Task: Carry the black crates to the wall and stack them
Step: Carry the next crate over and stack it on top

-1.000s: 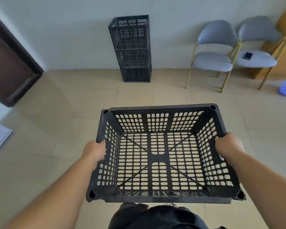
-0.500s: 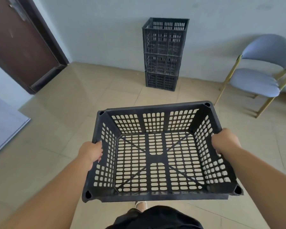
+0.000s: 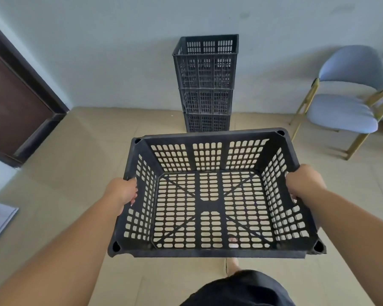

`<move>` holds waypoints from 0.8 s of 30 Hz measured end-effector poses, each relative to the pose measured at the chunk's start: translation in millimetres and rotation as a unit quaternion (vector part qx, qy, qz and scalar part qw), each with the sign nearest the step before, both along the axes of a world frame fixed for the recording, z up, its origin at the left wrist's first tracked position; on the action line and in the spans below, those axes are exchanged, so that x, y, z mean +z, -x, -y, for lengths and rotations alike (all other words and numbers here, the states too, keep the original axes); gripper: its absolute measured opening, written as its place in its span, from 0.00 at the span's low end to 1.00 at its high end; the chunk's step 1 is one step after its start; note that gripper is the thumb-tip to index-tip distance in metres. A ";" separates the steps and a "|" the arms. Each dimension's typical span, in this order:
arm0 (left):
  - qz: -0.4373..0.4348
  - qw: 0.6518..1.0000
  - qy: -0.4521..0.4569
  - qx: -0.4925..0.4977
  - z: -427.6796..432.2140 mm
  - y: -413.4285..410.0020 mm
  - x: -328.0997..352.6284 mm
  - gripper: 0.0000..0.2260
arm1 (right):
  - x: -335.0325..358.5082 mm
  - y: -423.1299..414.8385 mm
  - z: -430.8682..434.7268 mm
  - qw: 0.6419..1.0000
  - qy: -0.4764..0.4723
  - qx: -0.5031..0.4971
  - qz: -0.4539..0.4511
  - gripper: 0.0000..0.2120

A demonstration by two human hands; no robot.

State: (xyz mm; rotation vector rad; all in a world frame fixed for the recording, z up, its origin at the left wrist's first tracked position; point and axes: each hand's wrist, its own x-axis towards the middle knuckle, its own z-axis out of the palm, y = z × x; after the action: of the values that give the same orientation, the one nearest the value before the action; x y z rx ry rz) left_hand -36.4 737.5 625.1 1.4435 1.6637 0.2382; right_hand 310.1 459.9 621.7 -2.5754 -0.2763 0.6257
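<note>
Empty black perforated crate (image 3: 210, 199) fills lower centre of frame, held level, open side up. Left hand (image 3: 122, 193) grasps the left rim, fingers curled over the edge; right hand (image 3: 304, 184) grasps the right rim the same way. Opposite short sides, likely to keep it balanced while carrying. Stack of three black crates (image 3: 206, 85) stands upper centre, against the wall (image 3: 119, 40), well apart from the carried one; crate faces it, probably for setting on top. Blue chair (image 3: 345, 100) at right, dark door (image 3: 11, 107) at left, tiled floor (image 3: 75, 151) between.
</note>
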 end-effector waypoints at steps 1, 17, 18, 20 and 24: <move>-0.002 1.000 -0.002 -0.002 -16.5 -14.8 1.4 0.14 | -0.6 -13.3 -14.0 1.000 -0.005 -0.001 0.002 0.11; 0.001 0.999 -0.029 0.014 -230.7 -180.6 24.3 0.15 | 58.3 -195.2 -253.1 0.998 -0.042 0.031 0.020 0.07; -0.004 0.999 -0.031 0.009 -246.4 -189.5 24.9 0.15 | 61.1 -202.0 -266.5 0.998 -0.041 0.030 0.023 0.06; -0.012 1.000 -0.029 -0.006 -278.1 -208.0 25.6 0.15 | 64.5 -215.8 -292.4 0.999 -0.037 0.024 0.024 0.05; -0.012 0.999 -0.022 -0.034 -351.6 -251.4 26.1 0.15 | 71.3 -245.3 -350.4 0.999 -0.019 0.014 0.027 0.08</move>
State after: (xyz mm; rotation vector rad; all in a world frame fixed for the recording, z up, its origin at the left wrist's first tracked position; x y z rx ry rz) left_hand 215.1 1089.1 651.2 1.5379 1.6343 0.2225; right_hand 555.4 810.3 693.0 -2.5577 -0.3389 0.5567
